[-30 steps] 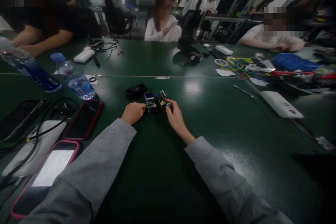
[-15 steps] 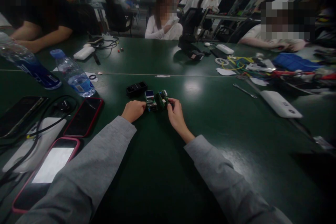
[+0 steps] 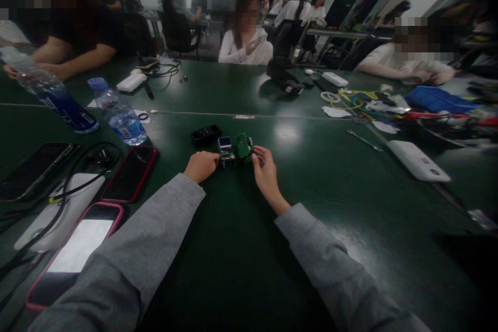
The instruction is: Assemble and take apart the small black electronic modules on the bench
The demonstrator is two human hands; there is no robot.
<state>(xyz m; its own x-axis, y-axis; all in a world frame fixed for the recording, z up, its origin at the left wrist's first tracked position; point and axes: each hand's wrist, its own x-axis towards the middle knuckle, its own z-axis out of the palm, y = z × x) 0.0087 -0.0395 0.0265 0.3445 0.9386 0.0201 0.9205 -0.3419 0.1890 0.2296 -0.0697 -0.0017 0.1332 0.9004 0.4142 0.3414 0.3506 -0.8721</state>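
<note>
My left hand point(image 3: 202, 166) is closed, its fingertips on the left side of a small circuit board with a screen point(image 3: 225, 151). To the right of it, my right hand point(image 3: 265, 168) pinches the edge of a green circuit board point(image 3: 243, 147), which is tilted up with its flat face toward me. The two boards are close together; I cannot tell whether they touch. Just behind them lies a black plastic case point(image 3: 206, 135) on the dark green table point(image 3: 241, 249).
At left are two water bottles point(image 3: 120, 114), a red-edged phone point(image 3: 130, 174), a pink-cased phone point(image 3: 80, 249), a white power bank point(image 3: 58, 212) and black cables. On the right lie a wrench point(image 3: 364, 140), another white device point(image 3: 419, 160) and tangled wires. Several people sit beyond.
My right hand has turned the green board so that its flat face shows more, and it stands slightly farther from the screen board. The whole view has shifted a little.
</note>
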